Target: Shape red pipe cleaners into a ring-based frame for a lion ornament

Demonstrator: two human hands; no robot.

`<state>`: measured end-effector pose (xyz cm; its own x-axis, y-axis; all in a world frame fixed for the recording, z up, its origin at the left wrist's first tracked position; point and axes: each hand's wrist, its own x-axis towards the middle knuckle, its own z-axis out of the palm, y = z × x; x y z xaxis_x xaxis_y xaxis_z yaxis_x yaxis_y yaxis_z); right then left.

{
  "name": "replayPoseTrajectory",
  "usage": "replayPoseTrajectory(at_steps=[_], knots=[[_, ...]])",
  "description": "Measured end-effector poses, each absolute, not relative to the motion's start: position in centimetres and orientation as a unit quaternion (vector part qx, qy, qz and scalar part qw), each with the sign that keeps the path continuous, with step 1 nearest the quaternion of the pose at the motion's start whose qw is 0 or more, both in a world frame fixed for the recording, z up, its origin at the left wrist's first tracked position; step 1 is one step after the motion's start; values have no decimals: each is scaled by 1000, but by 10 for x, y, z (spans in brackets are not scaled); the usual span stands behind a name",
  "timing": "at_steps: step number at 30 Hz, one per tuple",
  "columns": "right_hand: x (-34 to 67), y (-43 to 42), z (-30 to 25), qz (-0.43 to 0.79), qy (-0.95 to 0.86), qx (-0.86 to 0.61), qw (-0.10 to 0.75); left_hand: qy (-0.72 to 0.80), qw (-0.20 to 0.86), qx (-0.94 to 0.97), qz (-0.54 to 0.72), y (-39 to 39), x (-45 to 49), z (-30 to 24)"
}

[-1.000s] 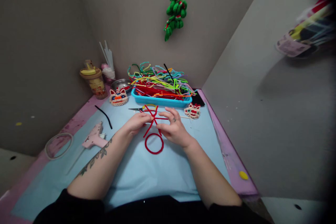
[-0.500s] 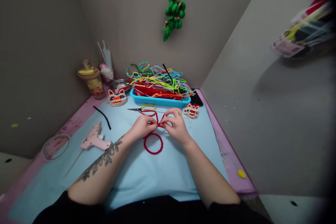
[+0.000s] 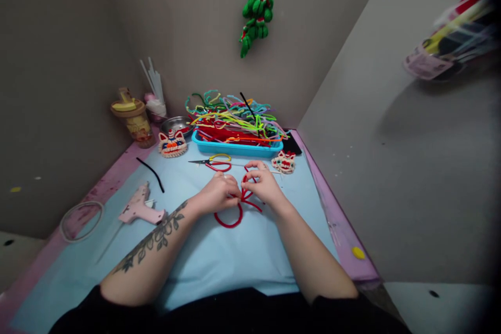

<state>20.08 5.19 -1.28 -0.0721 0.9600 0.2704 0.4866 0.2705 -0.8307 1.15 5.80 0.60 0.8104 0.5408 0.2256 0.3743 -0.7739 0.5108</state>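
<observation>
Between my hands is a red pipe cleaner (image 3: 254,205), bent with loops and loose ends. My left hand (image 3: 221,192) pinches it near its crossing point, fingers closed. My right hand (image 3: 263,183) grips an upper loop between thumb and fingers. On the cloth below my left hand lies a ring of red pipe cleaner (image 3: 228,226); whether it joins the held piece is hidden by the hand. Just beyond my hands rest scissors (image 3: 213,163) with one yellow and one red handle, blades pointing left.
A blue tray (image 3: 238,150) heaped with colourful pipe cleaners stands at the back. Lion-head figures (image 3: 173,144) sit on both sides of it. At left are a pink glue gun (image 3: 139,209), a black pipe cleaner (image 3: 152,173) and a cup (image 3: 136,122). A yellow disc (image 3: 358,253) lies right.
My left hand has turned over and moved slightly right and down. The held red pipe cleaner has turned, one end now pointing down to the right. The camera view shifts slightly.
</observation>
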Motion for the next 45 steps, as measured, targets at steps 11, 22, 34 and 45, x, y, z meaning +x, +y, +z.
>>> replayPoseTrajectory(at_steps=[11, 22, 34, 45], knots=[[219, 61, -5, 566, -528, -442, 453, 289, 411, 832, 235, 63, 4, 11], [194, 45, -2, 347, -686, -388, 508, 337, 659, 584, 333, 66, 5, 2], [179, 42, -6, 381, -652, -361, 546, 345, 679, 537, 363, 64, 9, 4], [167, 44, -19, 491, -520, -345, 608, 315, 752, 452, 363, 57, 15, 4]])
